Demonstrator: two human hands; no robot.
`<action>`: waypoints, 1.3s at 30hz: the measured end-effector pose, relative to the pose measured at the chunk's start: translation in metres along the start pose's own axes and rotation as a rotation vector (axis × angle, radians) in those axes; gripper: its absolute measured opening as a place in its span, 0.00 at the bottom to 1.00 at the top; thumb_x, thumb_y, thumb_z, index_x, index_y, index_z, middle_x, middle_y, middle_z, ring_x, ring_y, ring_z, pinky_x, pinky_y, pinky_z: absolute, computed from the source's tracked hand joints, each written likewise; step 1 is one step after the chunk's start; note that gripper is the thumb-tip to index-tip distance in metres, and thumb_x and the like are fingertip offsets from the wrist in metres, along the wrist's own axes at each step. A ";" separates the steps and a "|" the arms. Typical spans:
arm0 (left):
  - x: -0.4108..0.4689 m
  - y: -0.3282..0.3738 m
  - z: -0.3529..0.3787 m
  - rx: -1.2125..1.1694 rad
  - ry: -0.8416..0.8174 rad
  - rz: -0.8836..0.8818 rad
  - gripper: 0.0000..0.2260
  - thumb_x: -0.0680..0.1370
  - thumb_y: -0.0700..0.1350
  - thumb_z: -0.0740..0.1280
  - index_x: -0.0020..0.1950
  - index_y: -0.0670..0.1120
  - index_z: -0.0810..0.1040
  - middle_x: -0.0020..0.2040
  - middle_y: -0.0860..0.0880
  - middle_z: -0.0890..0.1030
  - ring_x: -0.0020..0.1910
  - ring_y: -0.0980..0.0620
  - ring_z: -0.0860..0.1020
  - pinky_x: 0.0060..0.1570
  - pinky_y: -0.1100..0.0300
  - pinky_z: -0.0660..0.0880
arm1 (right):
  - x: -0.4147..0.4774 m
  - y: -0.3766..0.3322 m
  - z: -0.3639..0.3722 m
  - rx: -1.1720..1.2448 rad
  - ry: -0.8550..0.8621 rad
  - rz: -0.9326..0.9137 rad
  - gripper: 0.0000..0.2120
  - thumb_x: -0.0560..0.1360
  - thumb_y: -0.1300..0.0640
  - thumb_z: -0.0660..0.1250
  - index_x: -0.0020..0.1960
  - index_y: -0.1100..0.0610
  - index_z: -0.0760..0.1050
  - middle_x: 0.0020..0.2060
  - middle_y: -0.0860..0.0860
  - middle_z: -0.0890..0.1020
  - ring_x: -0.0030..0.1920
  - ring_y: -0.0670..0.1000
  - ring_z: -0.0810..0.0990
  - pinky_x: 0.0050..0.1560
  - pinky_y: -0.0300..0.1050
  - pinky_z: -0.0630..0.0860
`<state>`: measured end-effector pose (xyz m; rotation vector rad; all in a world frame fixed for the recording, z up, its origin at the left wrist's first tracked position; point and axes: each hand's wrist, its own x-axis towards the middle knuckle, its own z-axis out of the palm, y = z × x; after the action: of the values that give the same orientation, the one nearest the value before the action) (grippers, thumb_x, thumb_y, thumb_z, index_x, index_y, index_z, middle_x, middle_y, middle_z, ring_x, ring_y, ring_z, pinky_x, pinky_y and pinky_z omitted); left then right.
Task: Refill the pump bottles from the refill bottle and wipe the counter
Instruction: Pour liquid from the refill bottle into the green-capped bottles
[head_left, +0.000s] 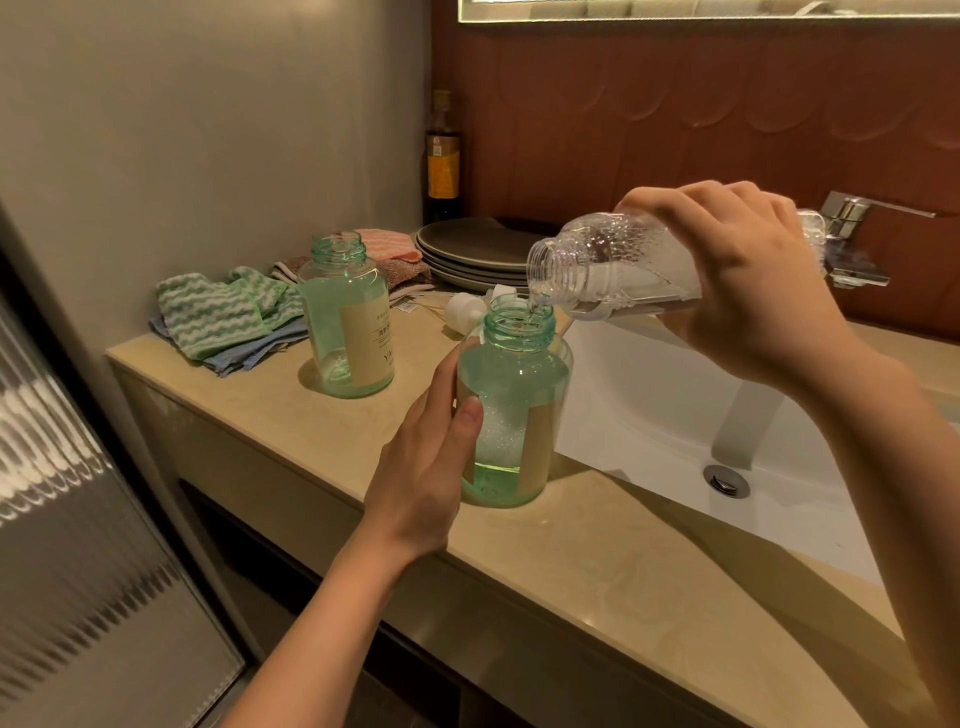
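Right hand (748, 280) grips refill bottle (597, 270) roughly level, mouth leftward, perhaps touching pump bottle (514, 395).

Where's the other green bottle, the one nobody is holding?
In the head view, the open green bottle stands on the counter at the left, right beside the striped cloths and farther back than the near bottle that the left hand grips.

Bare counter (597, 561) near the front edge; cloths (218, 317) and plates (472, 249) behind.
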<state>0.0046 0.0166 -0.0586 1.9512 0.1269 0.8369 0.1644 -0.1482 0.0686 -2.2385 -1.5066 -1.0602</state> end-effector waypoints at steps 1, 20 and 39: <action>0.000 0.000 0.000 0.000 -0.001 0.000 0.28 0.77 0.63 0.49 0.75 0.54 0.57 0.69 0.56 0.70 0.70 0.54 0.67 0.67 0.42 0.64 | 0.000 0.000 0.000 0.002 0.000 -0.002 0.33 0.67 0.61 0.75 0.68 0.52 0.66 0.56 0.59 0.76 0.54 0.62 0.72 0.54 0.57 0.65; 0.000 0.001 0.000 -0.011 -0.004 0.014 0.27 0.78 0.62 0.49 0.75 0.55 0.58 0.69 0.57 0.70 0.70 0.54 0.67 0.67 0.42 0.64 | 0.000 0.000 0.002 -0.003 -0.005 -0.003 0.35 0.66 0.63 0.75 0.68 0.50 0.64 0.56 0.58 0.76 0.53 0.61 0.72 0.54 0.56 0.65; 0.000 0.001 0.000 -0.006 -0.010 0.002 0.27 0.77 0.62 0.49 0.75 0.56 0.57 0.69 0.57 0.70 0.69 0.53 0.67 0.66 0.42 0.64 | 0.000 0.001 0.001 -0.012 -0.006 0.006 0.34 0.67 0.62 0.75 0.68 0.51 0.64 0.56 0.58 0.76 0.54 0.61 0.71 0.54 0.56 0.65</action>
<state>0.0041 0.0161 -0.0573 1.9503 0.1168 0.8281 0.1658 -0.1480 0.0687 -2.2552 -1.4992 -1.0646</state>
